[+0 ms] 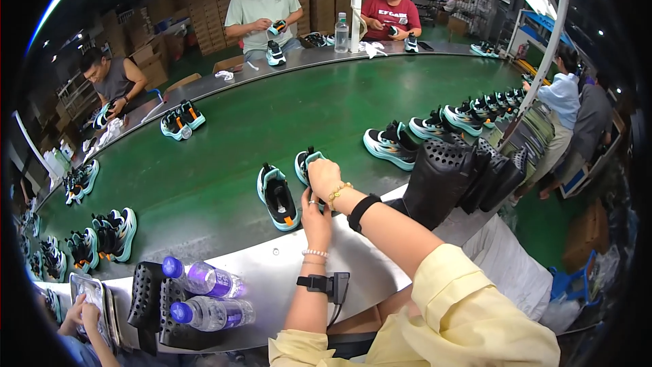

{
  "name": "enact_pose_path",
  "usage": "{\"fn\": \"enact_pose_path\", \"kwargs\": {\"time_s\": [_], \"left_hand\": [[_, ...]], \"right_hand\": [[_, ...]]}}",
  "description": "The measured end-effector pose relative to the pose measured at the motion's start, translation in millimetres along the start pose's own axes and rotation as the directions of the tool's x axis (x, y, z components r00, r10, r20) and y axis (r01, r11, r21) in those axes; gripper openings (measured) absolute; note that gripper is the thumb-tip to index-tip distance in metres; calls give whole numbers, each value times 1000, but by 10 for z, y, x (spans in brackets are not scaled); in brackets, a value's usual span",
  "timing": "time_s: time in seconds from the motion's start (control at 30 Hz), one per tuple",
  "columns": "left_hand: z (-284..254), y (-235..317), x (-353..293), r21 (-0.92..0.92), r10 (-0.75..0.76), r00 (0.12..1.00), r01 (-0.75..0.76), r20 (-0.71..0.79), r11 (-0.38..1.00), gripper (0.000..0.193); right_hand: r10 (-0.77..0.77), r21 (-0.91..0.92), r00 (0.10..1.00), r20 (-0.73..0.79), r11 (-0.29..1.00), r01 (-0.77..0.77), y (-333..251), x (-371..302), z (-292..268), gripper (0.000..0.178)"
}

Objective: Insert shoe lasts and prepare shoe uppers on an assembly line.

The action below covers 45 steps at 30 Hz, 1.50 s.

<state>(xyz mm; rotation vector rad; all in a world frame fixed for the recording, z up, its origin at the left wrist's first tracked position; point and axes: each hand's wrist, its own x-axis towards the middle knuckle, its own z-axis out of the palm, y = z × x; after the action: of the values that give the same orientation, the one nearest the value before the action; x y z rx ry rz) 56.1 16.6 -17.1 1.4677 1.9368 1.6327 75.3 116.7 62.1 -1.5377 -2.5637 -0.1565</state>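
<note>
A black sneaker (pixel 304 162) with a pale turquoise sole and collar stands at the near edge of the green belt, partly covered by my hands. My right hand (pixel 324 178) is closed over its opening, with the fingertips hidden. Lower down, my left hand (pixel 315 223) grips the near end of the same shoe, its fingers partly behind my right hand. Just to the left, a matching sneaker (pixel 277 198) with an orange heel tab stands apart from both hands.
Black perforated blocks (pixel 441 173) border the belt on my right beside a row of sneakers (pixel 465 119). Two water bottles (pixel 216 312) lie on the metal ledge (pixel 261 258) at left. More sneakers (pixel 119 234) stand at far left. Several people work around the belt (pixel 224 156).
</note>
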Motion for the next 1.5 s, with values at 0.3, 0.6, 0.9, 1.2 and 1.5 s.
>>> {"fn": "enact_pose_path", "kwargs": {"time_s": [0.3,0.6,0.9,1.2,1.5], "left_hand": [[-30,45,36,85,12,999,-7,-53,996,43],[-53,-123,12,109,23,999,-19,-29,994,39],[59,36,53,32,-6,997,8,-73,999,35],[-401,-96,640,-112,-186,983,183,-11,977,57],[-307,-111,1078,179,-169,956,128,238,976,89]], "right_hand": [[103,63,995,13,993,-104,-23,169,108,11],[124,132,990,70,982,-132,-128,-27,-20,11],[97,227,995,9,969,-96,60,148,125,14],[-73,638,982,-175,751,169,219,-787,-145,21],[-88,778,962,-258,572,261,300,-868,151,18]]}}
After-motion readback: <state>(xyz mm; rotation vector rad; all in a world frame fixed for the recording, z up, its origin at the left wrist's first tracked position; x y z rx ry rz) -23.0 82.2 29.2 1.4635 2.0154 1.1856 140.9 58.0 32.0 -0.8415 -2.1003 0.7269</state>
